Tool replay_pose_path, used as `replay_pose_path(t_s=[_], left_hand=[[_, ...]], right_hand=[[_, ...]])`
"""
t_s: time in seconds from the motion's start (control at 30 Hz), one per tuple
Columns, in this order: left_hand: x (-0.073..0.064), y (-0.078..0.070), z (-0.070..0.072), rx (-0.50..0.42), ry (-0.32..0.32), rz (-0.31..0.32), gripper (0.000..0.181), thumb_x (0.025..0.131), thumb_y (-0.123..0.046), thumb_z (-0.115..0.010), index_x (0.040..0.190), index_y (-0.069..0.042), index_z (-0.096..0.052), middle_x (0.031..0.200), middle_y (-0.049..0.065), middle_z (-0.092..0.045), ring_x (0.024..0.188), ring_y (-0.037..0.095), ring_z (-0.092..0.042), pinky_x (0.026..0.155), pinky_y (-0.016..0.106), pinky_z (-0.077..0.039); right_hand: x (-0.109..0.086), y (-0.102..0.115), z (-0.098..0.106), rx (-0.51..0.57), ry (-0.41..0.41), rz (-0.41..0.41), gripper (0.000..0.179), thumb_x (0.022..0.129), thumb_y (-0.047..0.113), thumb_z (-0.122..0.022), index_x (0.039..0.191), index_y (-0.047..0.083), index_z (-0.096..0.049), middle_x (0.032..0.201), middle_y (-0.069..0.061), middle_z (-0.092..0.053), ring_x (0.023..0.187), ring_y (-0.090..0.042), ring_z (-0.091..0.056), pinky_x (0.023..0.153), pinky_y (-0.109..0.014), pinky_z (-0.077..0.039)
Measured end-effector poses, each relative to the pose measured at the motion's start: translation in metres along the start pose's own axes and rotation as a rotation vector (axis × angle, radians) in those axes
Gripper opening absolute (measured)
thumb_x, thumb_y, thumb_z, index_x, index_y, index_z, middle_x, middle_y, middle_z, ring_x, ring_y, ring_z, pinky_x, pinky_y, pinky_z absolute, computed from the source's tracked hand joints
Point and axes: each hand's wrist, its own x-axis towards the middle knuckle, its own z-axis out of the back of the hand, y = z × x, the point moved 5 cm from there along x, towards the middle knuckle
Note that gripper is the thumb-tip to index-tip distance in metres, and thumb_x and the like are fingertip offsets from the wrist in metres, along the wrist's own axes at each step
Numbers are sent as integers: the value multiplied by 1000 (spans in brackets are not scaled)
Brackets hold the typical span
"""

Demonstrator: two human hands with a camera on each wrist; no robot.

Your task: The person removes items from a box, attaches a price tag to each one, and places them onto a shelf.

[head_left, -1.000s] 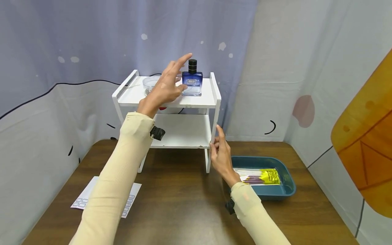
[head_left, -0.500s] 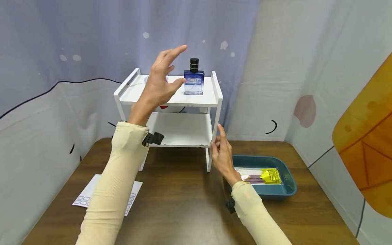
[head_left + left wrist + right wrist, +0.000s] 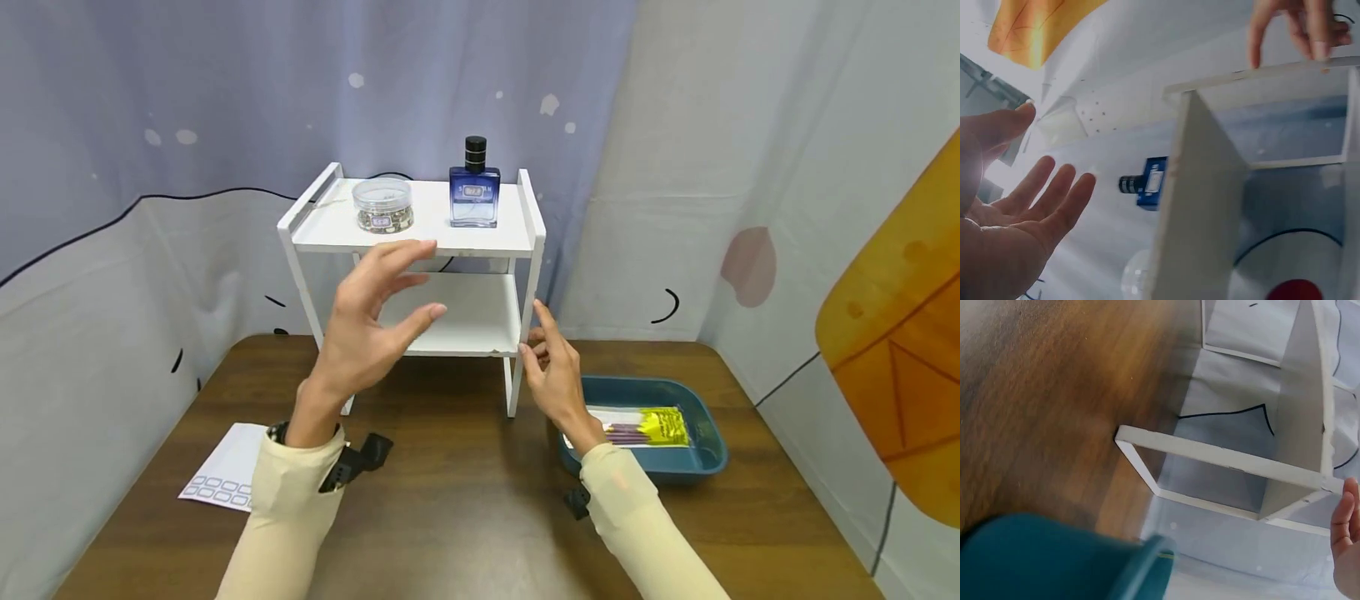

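A white two-tier shelf (image 3: pixel 431 208) stands on the wooden table. On its top sit a blue glass perfume bottle (image 3: pixel 474 198) with a black cap, at the right, and a clear lidded jar (image 3: pixel 384 218) of small mixed bits, at the left. My left hand (image 3: pixel 354 343) hovers in front of the shelf, holding nothing, its fingers and thumb spread in a wide C. The bottle (image 3: pixel 1152 183) appears beyond that hand in the left wrist view. My right hand (image 3: pixel 557 379) touches the shelf's right front post with thumb and fingertips; the right wrist view shows only part of it.
A teal tray (image 3: pixel 708 421) holding a packet of purple sticks (image 3: pixel 660 427) with a yellow label lies right of the shelf, beside my right forearm. A white sheet (image 3: pixel 225 467) printed with small boxes lies at the left. Curtains (image 3: pixel 225 83) hang behind.
My left hand has drawn back from beside the perfume bottle, down and to the left, uncovering the jar. The bottle stays on the shelf; my right hand stays at the post.
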Motion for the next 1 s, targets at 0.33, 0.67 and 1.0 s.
replay_pose_path(t_s=[0.33,0.67,1.0], left_hand=[[-60,29,-49,16,177,159,53,81,4,-78,131,-1,-62,124,16,-62,115,27,-61,92,37,-57],[-88,69,-110,13,370,308,57,82,-4,-80,136,-10,-61,127,9,-63,117,23,-61,91,32,-57],[-90,93,-180,182,636,280,58,85,-17,-80,139,-17,-59,126,7,-60,114,21,-61,95,30,-52]], right_hand=[[-12,-8,56,-30,0,-6,56,88,-1,-72,141,3,-53,103,-18,-72,80,-25,-69,72,-22,-55],[-51,-55,135,-217,-36,-92,68,81,-2,-79,143,11,-55,109,-17,-73,96,-3,-60,79,-14,-45],[-104,-93,197,-419,83,-306,74,79,2,-81,146,4,-49,129,-23,-63,119,-41,-48,94,-41,-41]])
